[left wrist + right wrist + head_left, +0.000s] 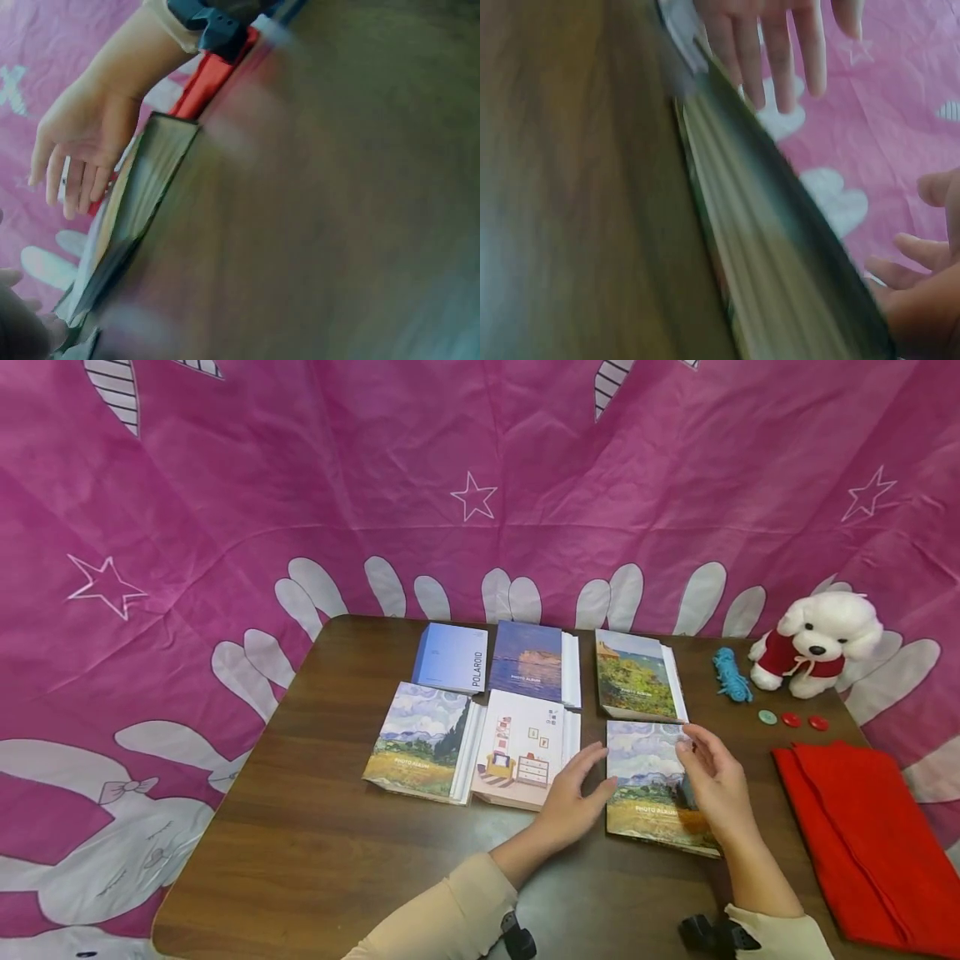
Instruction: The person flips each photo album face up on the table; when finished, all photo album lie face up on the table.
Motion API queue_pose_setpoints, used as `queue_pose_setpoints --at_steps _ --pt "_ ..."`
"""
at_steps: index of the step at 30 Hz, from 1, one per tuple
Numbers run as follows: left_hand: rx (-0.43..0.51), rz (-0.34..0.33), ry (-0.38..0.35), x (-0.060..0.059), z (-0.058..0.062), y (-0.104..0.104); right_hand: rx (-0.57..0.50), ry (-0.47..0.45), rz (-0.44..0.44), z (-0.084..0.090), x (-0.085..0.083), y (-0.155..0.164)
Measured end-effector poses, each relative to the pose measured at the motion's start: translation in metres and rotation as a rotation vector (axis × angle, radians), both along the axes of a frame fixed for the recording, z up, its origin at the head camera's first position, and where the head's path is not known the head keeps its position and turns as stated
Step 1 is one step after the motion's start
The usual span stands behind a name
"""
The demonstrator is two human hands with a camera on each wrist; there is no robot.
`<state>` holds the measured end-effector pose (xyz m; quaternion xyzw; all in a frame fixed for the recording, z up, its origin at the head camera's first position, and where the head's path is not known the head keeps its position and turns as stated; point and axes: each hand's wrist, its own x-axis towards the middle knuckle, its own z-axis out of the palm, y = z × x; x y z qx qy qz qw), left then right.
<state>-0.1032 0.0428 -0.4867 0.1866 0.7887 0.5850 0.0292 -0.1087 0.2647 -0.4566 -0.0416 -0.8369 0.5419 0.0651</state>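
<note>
A photo album with a painted wheat-field cover (647,777) lies on the table between my hands. Beside its left edge is my left hand (573,800), fingers extended and thumb apart, fingertips right at the border. My right hand (718,789) is over the album's right side, hiding part of the cover. In the left wrist view the right hand (90,139) shows loosely straight fingers beside the album's page edges (154,169). The right wrist view shows the left hand (769,45) with straight fingers, beyond the album's thick page block (761,255).
Left of my hands lie a pink-white album (517,739), a second wheat-field album (420,735), a blue Polaroid album (450,656) and a seascape album (525,652). A garden-cover album (633,672) lies behind. Rightward are blue yarn (730,675), buttons (791,720), a plush dog (817,643) and red cloth (870,835).
</note>
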Motion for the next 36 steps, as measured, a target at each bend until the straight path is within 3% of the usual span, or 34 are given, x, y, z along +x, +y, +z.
queue_pose_setpoints --at_steps 5,10,17,24,28,33,36 --pt "-0.019 -0.037 -0.068 0.007 -0.001 0.012 0.045 -0.083 -0.082 -0.005 0.009 0.017" --pt "-0.067 -0.049 -0.091 0.012 -0.004 0.016 0.037 -0.199 -0.063 -0.014 0.016 0.026" --pt "-0.065 -0.052 -0.095 0.011 -0.004 0.019 -0.363 -0.205 -0.154 -0.021 0.016 0.025" --pt "-0.044 -0.069 -0.162 0.013 -0.006 0.023 -0.689 -0.159 -0.065 -0.021 0.014 0.031" --pt "-0.055 -0.059 -0.170 0.016 -0.005 0.025 -0.749 -0.131 -0.044 -0.023 0.014 0.037" --pt "-0.068 -0.069 -0.142 0.017 -0.005 0.030 -0.802 -0.130 -0.092 -0.020 0.010 0.043" --pt "-0.082 -0.085 -0.119 0.015 -0.007 0.035 -0.862 -0.123 -0.053 -0.015 0.006 0.045"
